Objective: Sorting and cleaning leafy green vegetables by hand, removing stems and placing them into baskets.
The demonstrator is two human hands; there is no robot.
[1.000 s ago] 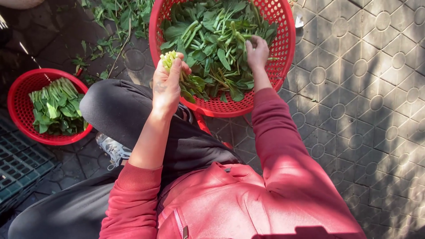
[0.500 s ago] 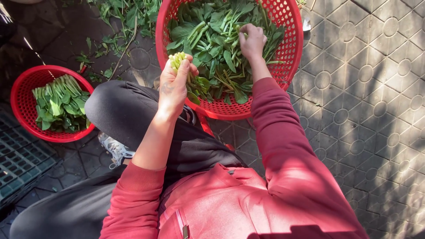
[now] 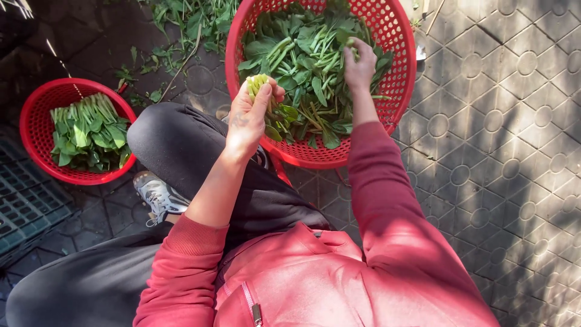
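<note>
Above round mesh basket [image 3: 399,66], leafy stalks [image 3: 257,85]

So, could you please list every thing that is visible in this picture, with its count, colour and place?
large basket: one, red, top centre on the paving, in front of the person
loose greens: a heap, green, inside the large basket
small basket: one, red, at the left on the ground
sorted greens: one layer, green with pale stems, lined up in the small basket
scraps: many, green, scattered on the ground at top left
crate: one, dark, lower left edge
paving: grey patterned tiles, right side
shoe: one, grey, under the knee
left hand: one, holds a bunch of stems over the large basket's rim
right hand: one, pinching a leaf in the loose greens
</note>
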